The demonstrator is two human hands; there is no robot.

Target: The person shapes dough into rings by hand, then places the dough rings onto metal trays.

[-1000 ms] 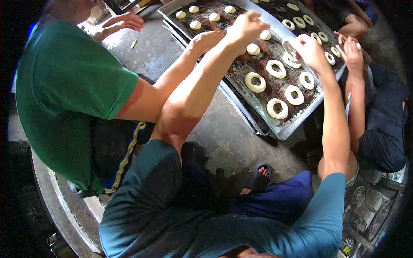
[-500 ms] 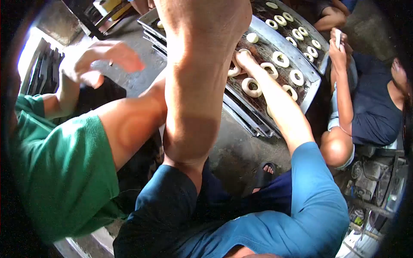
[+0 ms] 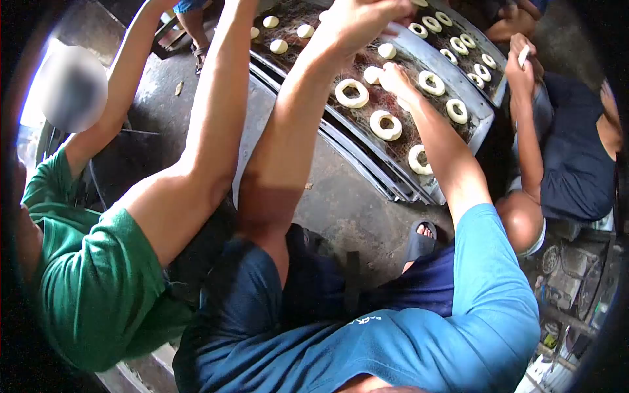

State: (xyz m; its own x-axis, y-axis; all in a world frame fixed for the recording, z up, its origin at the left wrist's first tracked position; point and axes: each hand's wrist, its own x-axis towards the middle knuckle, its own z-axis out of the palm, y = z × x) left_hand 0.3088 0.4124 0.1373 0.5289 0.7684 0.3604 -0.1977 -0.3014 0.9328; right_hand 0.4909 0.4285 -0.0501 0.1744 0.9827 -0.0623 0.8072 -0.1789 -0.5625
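Note:
My right hand [image 3: 395,80] is at the metal tray, its fingertips closed at the edge of a round dough ball [image 3: 373,75]. Rings of pale dough lie close around it, among them a ring [image 3: 352,93] to its left and another ring [image 3: 385,125] just below. My left hand [image 3: 375,18] is above the tray's upper part, fingers stretched out and slightly blurred, with nothing visible in them. A single dough ball [image 3: 387,50] sits between my two hands. My right forearm partly hides some dough.
Dough balls [image 3: 278,46] dot the left part of the metal tray [image 3: 481,128], which tops a stack. A second tray [image 3: 496,92] behind holds several dough rings. A co-worker in green [image 3: 105,281] reaches in from the left; another person [image 3: 570,150] sits at right.
My left arm has swung down from close before the camera, bringing its hand into view. My right hand has shifted from a ring to a ball. The green-shirted co-worker's arms now stretch forward.

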